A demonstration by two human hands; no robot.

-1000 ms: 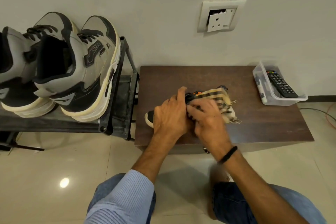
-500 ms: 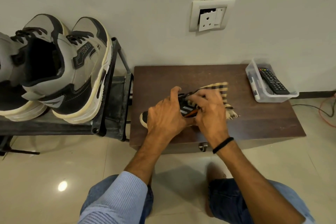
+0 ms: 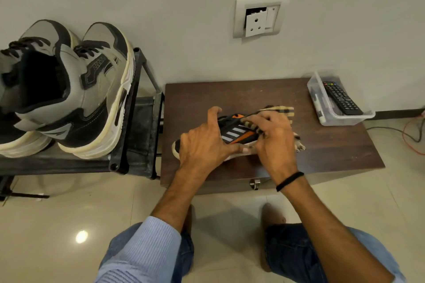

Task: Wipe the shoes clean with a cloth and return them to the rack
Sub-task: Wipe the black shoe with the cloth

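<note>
- Centre frame, on tabletop [image 3: 333, 149]: left hand [image 3: 204, 142] clamps shoe [image 3: 236, 133]; right hand [image 3: 273, 138] pinches cloth [image 3: 282, 110] against its side.
- Risk: hard rubbing could skid shoe loose.

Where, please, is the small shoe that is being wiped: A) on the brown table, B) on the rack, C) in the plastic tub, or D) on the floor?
A: the shoe lies on the table, gripped by the left hand, while the right hand holds the cloth against it.

Left hand [image 3: 204, 142] and right hand [image 3: 274, 142] close together, fingers [image 3: 259, 120] curled
</note>
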